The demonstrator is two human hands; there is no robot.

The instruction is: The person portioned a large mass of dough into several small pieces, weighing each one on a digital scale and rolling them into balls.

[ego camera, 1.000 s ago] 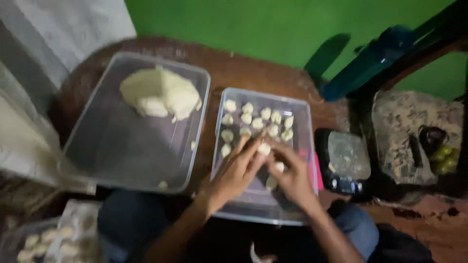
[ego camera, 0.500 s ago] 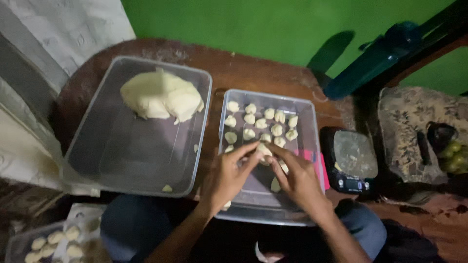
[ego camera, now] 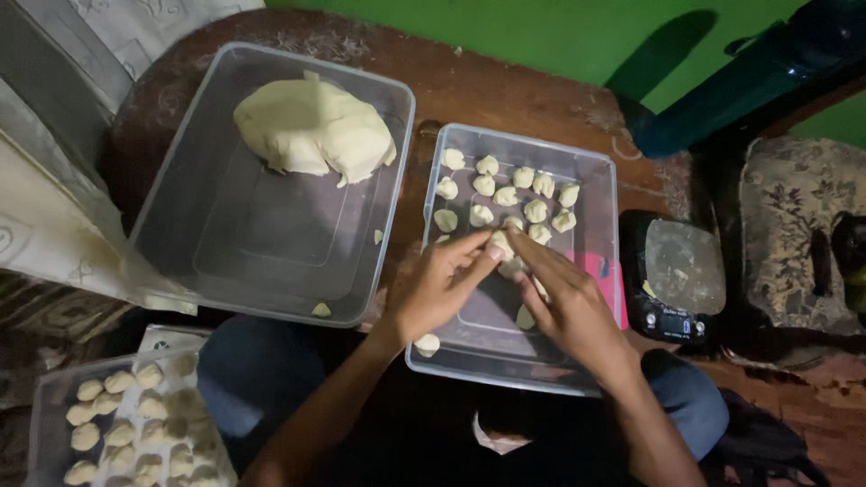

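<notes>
in front of me the round dark wooden table (ego camera: 505, 86) carries two clear plastic tubs side by side, the large tub (ego camera: 225, 243) and the smaller tub (ego camera: 595, 243), touching at their rims.

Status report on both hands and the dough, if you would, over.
Left hand and right hand pinching one dough piece over clear tray. Nothing blocking.

left hand (ego camera: 431, 290), right hand (ego camera: 570, 302) | apparently pinching dough piece (ego camera: 501, 242) | clear tray (ego camera: 595, 180)
</notes>
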